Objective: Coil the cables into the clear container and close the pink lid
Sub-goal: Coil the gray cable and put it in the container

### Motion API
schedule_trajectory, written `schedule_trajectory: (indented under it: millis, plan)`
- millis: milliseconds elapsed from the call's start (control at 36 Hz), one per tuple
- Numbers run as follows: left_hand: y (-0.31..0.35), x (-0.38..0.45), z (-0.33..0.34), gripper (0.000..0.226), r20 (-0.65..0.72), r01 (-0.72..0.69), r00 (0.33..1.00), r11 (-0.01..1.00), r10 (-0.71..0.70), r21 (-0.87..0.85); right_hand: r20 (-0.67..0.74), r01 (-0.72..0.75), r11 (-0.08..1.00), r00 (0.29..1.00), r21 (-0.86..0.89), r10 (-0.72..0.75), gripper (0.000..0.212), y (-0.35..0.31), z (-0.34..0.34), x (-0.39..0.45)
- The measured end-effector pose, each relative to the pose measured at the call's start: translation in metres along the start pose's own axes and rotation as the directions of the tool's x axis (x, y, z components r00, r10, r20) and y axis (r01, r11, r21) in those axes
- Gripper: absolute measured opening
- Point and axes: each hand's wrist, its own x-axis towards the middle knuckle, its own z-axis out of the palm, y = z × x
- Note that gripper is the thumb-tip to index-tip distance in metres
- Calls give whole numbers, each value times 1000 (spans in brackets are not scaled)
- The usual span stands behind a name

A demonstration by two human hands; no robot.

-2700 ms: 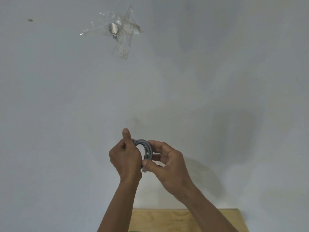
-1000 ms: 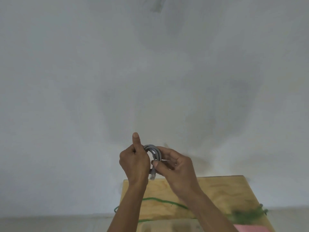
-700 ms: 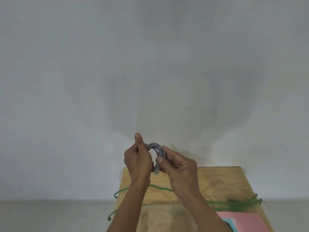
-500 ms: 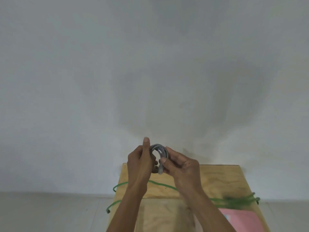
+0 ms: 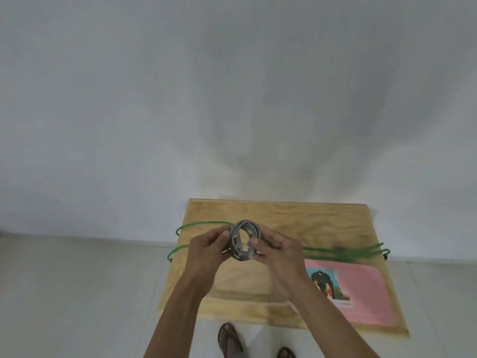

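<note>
Grey cable (image 5: pixel 244 240) is being kept coiled, pinched from both sides by left hand (image 5: pixel 206 248) and right hand (image 5: pixel 280 250) fingers (image 5: pixel 254 241), above the table (image 5: pixel 322 223).

cable coil (image 5: pixel 244 240) above table (image 5: pixel 284 218), lid (image 5: pixel 366 293) right

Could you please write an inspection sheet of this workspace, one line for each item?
Surface: bare plywood board table, pale and flat.
Job's things: flat pink plastic lid with a picture label, lying at the right of the table; clear plastic container faintly visible near the front edge, contents cannot be told.
Clutter: nothing seen.
Hands: left hand and right hand both hold the coiled grey cable above the table.
Cables: long green cable lies across the table, looping over its left edge.
Surroundings: plain grey wall, light tiled floor, two sandalled feet.
</note>
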Motion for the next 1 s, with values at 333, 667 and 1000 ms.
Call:
schedule_trajectory:
  millis: [333,667,1000]
  plan:
    - [-53,37,-54,22,-240,40,969,933,50,357,-93,-192,980,976,45,196,26,69,12,10]
    - [-106,87,-98,42,-176,197,979,731,-107,654,-274,-358,933,901,-29,337,24,146,42,62]
    - [-119,95,-114,31,-122,150,988,755,-94,638,-369,-367,850,902,-377,225,20,185,68,84]
